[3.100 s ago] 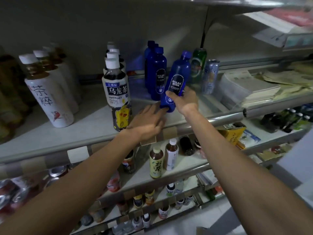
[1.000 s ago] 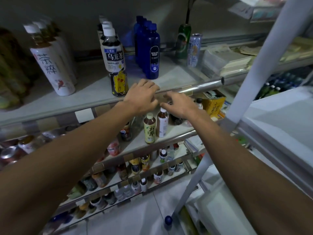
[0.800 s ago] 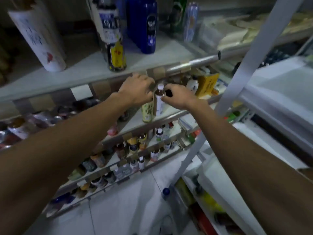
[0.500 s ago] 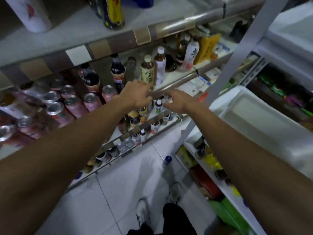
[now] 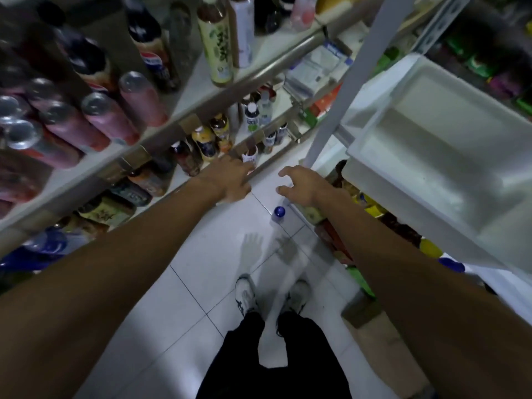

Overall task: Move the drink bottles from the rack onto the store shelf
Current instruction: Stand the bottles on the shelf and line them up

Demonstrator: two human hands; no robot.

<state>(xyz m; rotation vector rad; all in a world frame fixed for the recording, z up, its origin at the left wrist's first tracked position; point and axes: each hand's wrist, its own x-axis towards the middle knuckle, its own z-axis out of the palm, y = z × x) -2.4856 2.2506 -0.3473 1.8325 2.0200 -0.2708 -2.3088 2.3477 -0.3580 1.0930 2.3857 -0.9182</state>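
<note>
I look steeply down at the floor between the store shelf (image 5: 161, 131) on the left and a white rack (image 5: 354, 70) on the right. My left hand (image 5: 230, 180) hovers with relaxed fingers and holds nothing. My right hand (image 5: 299, 182) is spread, fingers loosely curved and empty, just above a blue-capped bottle (image 5: 279, 211) standing on the floor by the rack's foot. More bottles (image 5: 374, 211) with yellow and blue caps lie on the rack's low tier, partly hidden by my right arm. The blue soda bottles on the upper shelf are out of view.
Pink cans (image 5: 98, 116) and tea bottles (image 5: 218, 44) fill the store shelf tiers. A white plastic bin (image 5: 431, 145) sits on the rack at the right. White floor tiles (image 5: 201, 269) and my own feet (image 5: 247, 295) lie below. A cardboard box (image 5: 371, 318) stands at lower right.
My view has swung down from the upper shelf to the floor. Both empty hands dropped with it, and the right one now hangs over the blue-capped bottle by the rack.
</note>
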